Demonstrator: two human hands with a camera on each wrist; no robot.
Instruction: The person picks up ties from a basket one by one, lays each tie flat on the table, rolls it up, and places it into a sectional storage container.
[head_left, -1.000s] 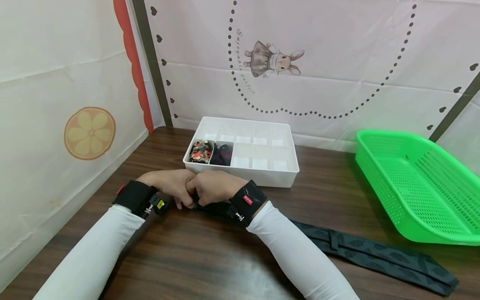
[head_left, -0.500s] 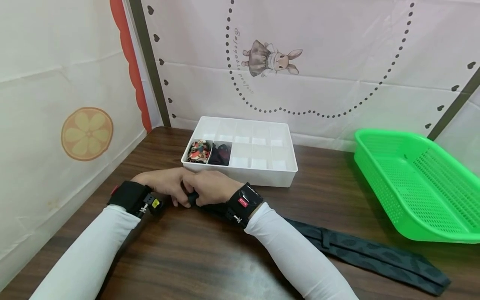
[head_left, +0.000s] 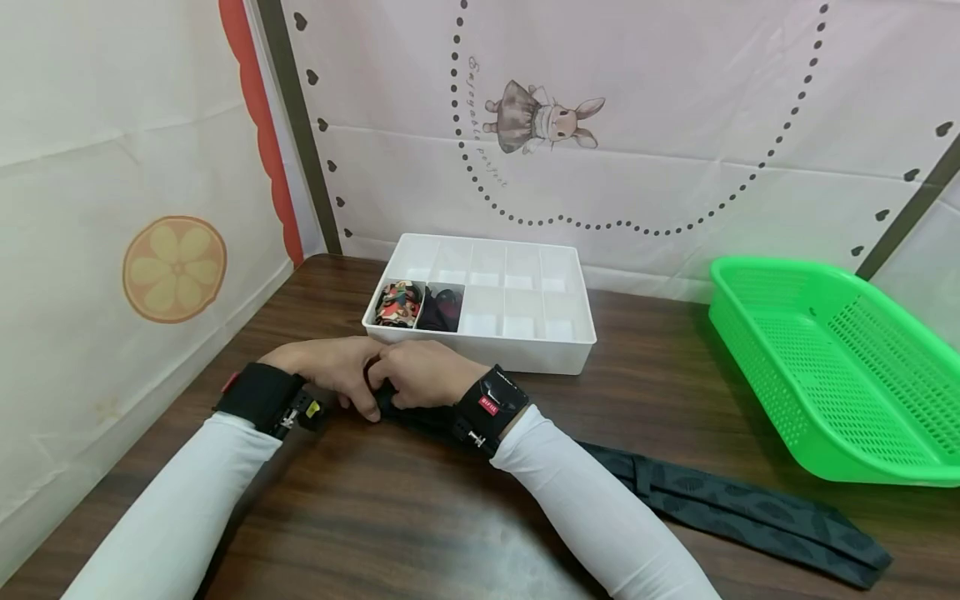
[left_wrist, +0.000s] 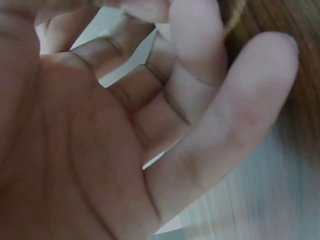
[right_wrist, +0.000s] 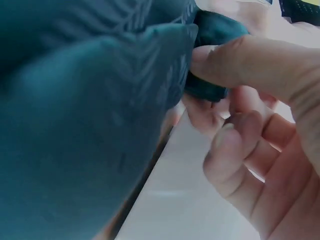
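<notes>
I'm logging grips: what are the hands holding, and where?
Both the left hand and right hand grip the dark necktie at its rolled-up end.

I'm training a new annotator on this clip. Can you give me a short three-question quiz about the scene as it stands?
1. True or false: the green basket holds a rolled necktie.
2. How many compartments of the white organizer box are filled?
3. What do the left hand and right hand grip? A) a dark necktie B) a sock C) a belt

Key: 1 false; 2 two; 3 A.
</notes>
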